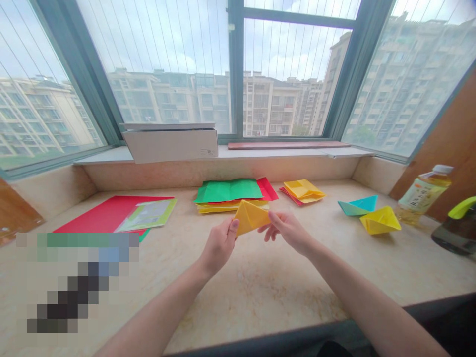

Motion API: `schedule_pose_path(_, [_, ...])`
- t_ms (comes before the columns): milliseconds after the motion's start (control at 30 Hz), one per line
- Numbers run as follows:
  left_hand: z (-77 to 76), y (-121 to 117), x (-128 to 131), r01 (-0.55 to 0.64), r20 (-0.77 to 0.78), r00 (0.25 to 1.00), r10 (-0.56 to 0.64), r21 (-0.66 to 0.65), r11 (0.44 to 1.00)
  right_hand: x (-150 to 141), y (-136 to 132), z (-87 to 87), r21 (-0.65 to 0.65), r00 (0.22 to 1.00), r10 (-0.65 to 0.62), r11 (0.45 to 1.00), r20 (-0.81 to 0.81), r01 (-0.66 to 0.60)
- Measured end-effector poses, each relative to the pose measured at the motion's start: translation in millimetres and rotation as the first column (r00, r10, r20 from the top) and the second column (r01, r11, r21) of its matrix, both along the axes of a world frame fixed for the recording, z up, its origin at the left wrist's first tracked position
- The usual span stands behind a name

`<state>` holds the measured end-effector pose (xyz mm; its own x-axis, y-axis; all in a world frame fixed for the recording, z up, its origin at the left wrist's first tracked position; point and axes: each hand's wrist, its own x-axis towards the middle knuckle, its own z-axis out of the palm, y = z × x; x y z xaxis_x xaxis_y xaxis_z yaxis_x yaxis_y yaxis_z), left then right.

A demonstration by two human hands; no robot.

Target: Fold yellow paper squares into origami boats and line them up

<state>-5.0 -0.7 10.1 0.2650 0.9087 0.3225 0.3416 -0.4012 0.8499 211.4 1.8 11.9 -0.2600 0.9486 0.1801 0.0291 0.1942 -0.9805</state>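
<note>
Paper Folding: Two Boats Formed, One Piece Partly Folded in Hand

The stone-patterned counter [238,297] carries the work; the left side holds large flat red paper [106,210], which appears unfolded, with a clear packet [148,214] lying on it; at the centre rear, the main stack comprises a creased green sheet [230,191] on top and yellow sheets [215,207] below, with red paper [268,188] protruding to the right; these appear to be at an early stage of folding.

Right of the main stack lies a smaller pile of folded yellow paper [303,190], with red paper beneath; its pieces appear further folded, but none is boat-shaped; farther right, near the bottle [422,193], stand a blue boat [358,206] and a yellow boat [381,221], side by side; both appear complete.

The yellow piece [250,218] is held above the counter, in front of the main stack; it shows a pointed top and a crease, and is judged partly folded; the left hand [218,245] pinches its left edge, thumb on the near face, fingers behind largely hidden; the right hand [292,230] pinches its right corner between thumb and forefinger, the remaining fingers loosely curled below.
</note>
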Motion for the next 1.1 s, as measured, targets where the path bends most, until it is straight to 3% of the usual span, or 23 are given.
schedule_pose_path(167, [1.1, -4.5, -1.4, 0.026, -0.008, 1.000, -0.026, 0.032, 0.999, -3.0, -2.3, 1.7, 0.072, 0.998, -0.027, 0.997, -0.048, 0.030])
schedule_pose_path(333, [0.0, -4.8, -3.4, 0.062, -0.061, 0.996, -0.058, 0.067, 0.996, -2.2, -2.4, -0.8, 0.145, 0.999, -0.043, 0.989, 0.024, 0.040])
schedule_pose_path(433, [-2.2, -2.4, -4.9, 0.123, -0.083, 0.989, -0.121, 0.022, 0.992, -2.0, -2.1, -4.7, 0.231, 0.990, -0.099, 0.970, 0.096, 0.075])
schedule_pose_path(600, [-4.3, -1.3, -4.0, 0.170, 0.033, 0.985, -0.168, -0.107, 0.980, -1.1, -3.4, -8.6, 0.300, 0.983, -0.109, 0.952, 0.146, 0.061])
schedule_pose_path(867, [1.1, -0.9, -2.1, 0.107, 0.154, 0.983, -0.098, -0.052, 0.993, -4.9, -12.2, -4.0, 0.334, 0.995, -0.039, 0.942, 0.091, 0.006])
schedule_pose_path(967, [3.1, -0.5, -1.2, 0.092, 0.219, 0.973, -0.070, -0.093, 0.991, -7.2, -13.1, -3.2, 0.325, 0.996, -0.092, 0.942, 0.008, 0.085])
schedule_pose_path(1100, [3.8, 0.7, -1.7, 0.076, 0.236, 0.971, -0.043, -0.130, 0.989, -6.4, -10.7, -4.8, 0.362, 0.972, -0.220, 0.902, -0.081, 0.235])
